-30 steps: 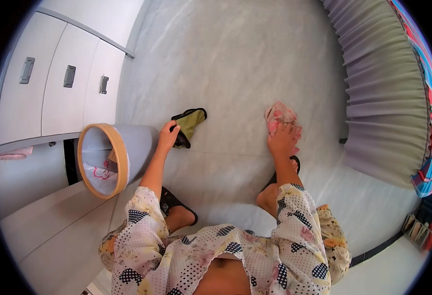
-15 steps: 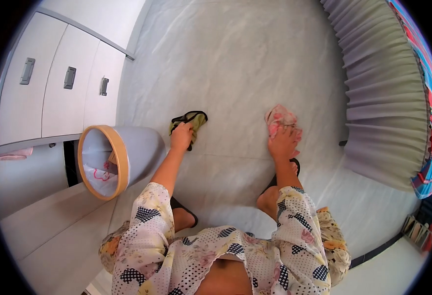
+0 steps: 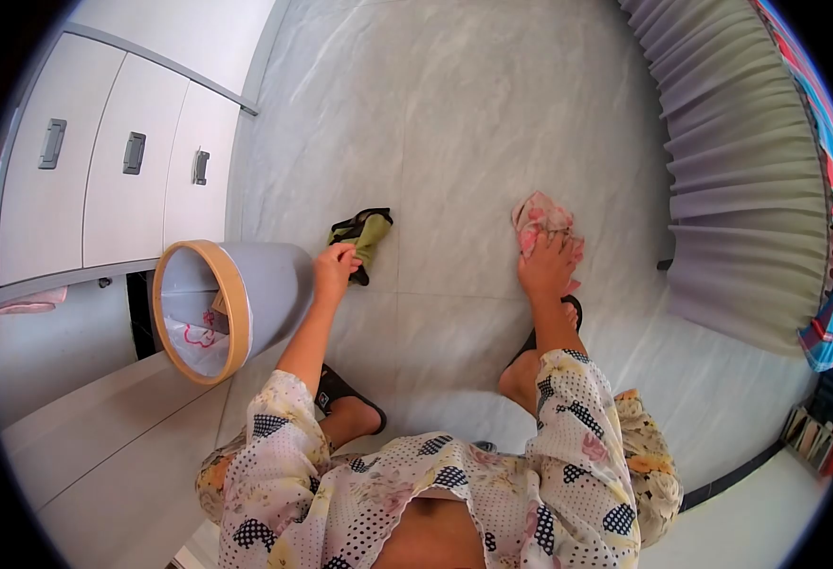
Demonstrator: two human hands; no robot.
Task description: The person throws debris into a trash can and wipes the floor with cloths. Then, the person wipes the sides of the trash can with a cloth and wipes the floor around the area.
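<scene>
On the floor to the left lies a crumpled olive-green cloth piece with black edging (image 3: 371, 233). My left hand (image 3: 336, 269) is at its near left side, fingers curled and pressed together; whether anything is between the fingertips is hidden. My right hand (image 3: 547, 268) lies on a crumpled pink floral cloth (image 3: 541, 214), palm down with the fingers spread over its near part. The cloth's far part shows beyond the fingertips.
A grey bin with a wooden rim (image 3: 239, 322) lies on its side at my left, a plastic bag inside. White drawers (image 3: 122, 171) stand behind it. A pleated grey bed skirt (image 3: 739, 199) hangs at the right. My slippered feet (image 3: 352, 403) are close below my hands.
My left hand has drawn back a little to the left from the green cloth, which has shifted slightly and shows more. My right hand stays on the pink cloth, its fingers more spread.
</scene>
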